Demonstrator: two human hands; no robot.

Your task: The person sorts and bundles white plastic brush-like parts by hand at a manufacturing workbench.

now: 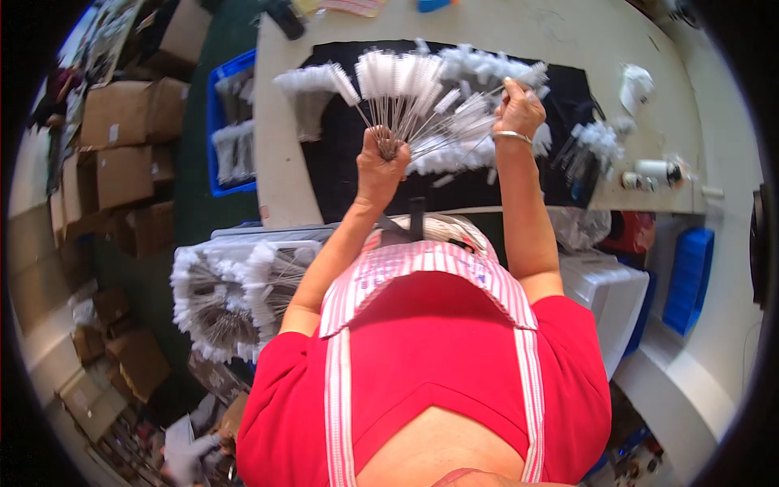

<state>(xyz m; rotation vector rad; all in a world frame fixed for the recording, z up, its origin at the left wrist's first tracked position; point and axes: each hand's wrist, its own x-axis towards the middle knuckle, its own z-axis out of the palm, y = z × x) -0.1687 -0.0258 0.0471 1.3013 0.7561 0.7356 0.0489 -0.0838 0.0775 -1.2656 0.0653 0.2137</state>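
Note:
My left hand (381, 166) is closed round the wire stems of a bundle of white-bristled tube brushes (398, 77), whose heads fan out away from me. To the right, my right hand (518, 112) pinches a single tube brush (531, 77) near its bristles, its thin wire seeming to run down toward the left. More white brushes (479, 61) lie in rows on a black cloth (324, 178) under and beyond my hands. A stack of brushes (304, 89) sits at the cloth's left edge, and a loose bunch (596, 142) at its right.
A blue crate (215, 138) with bundled brushes stands left of the table (280, 162). White containers full of brushes (235, 284) are near my left elbow. Cardboard boxes (122, 114) are piled far left. Small bottles (657, 170) stand at right, above a white bin (604, 300).

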